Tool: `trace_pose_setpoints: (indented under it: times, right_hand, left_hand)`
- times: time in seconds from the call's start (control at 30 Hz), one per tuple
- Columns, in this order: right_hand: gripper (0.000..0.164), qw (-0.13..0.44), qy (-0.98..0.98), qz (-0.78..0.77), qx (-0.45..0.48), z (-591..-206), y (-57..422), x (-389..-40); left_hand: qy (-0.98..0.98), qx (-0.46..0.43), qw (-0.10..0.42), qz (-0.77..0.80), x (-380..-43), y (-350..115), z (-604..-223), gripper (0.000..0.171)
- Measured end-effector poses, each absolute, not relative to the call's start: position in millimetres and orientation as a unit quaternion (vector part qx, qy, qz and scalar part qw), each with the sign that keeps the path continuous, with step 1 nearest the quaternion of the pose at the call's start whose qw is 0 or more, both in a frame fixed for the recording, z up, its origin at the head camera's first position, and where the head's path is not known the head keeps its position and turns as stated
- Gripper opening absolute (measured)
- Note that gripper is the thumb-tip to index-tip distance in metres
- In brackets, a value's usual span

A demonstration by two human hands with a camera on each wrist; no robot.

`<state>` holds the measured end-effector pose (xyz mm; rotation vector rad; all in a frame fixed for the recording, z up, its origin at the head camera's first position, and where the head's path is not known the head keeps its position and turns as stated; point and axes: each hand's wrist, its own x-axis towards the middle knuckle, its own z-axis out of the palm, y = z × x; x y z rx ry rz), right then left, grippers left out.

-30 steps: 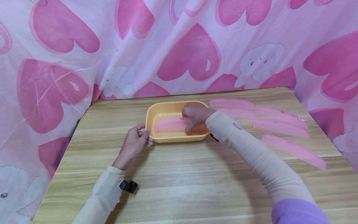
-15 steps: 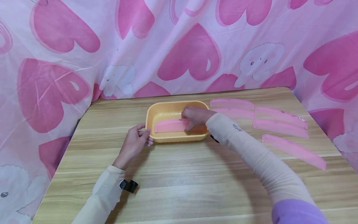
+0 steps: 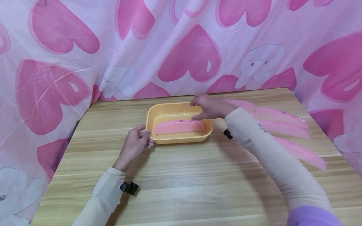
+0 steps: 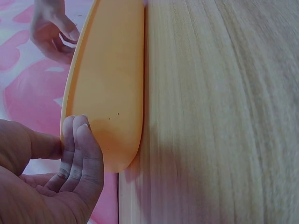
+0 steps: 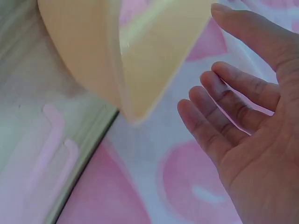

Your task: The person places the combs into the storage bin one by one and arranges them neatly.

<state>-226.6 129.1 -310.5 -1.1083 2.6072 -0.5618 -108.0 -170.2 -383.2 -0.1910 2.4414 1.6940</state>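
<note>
A pink comb lies lengthwise in the yellow-orange plastic basin, its teeth toward the near wall. My left hand pinches the basin's left end; in the left wrist view the fingers press the outer wall while the thumb goes over the rim. Above the basin's right end is my right hand, its fingers spread and holding nothing. In the right wrist view that hand shows loosely bent fingers beside the basin's corner.
Several pink combs lie on the wooden table to the right, among them a near one and a far one; my right arm partly covers them. A pink heart-print cloth hangs behind the table and at both sides.
My right hand has let go of the comb in the basin and risen up and to the right, uncovering the comb's right end. My left hand stays at the basin's end.
</note>
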Motion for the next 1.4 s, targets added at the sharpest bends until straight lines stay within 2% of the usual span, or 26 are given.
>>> trace_pose_setpoints:
  times: [0.2, 0.37, 0.6, 0.93, 1.17, 1.4]
  right_hand:
    - [0.052, 0.085, 0.904, -0.213, -0.361, -302.2, 156.8, -233.9]
    - [0.052, 0.081, 0.918, -0.237, -0.309, -303.2, 187.3, -238.8]
    - [0.056, 0.105, 0.933, -0.234, -0.251, -311.4, 226.3, -243.5]
    - [0.061, 0.129, 0.941, -0.202, -0.238, -329.9, 262.7, -250.4]
    - [0.069, 0.171, 0.944, -0.201, -0.199, -340.8, 282.7, -250.0]
    - [0.065, 0.166, 0.944, -0.196, -0.207, -358.2, 296.8, -250.5]
  left_hand:
    - [0.821, -0.066, 0.076, 0.563, -107.2, -171.2, -382.2, 0.043]
    - [0.821, -0.064, 0.077, 0.562, -107.4, -171.3, -383.2, 0.043]
    - [0.823, -0.063, 0.075, 0.560, -107.8, -171.0, -383.8, 0.042]
    - [0.826, -0.071, 0.082, 0.554, -107.2, -169.9, -381.9, 0.043]
    - [0.826, -0.064, 0.076, 0.554, -107.6, -169.5, -382.4, 0.042]
    - [0.824, -0.063, 0.077, 0.557, -108.0, -170.0, -382.8, 0.042]
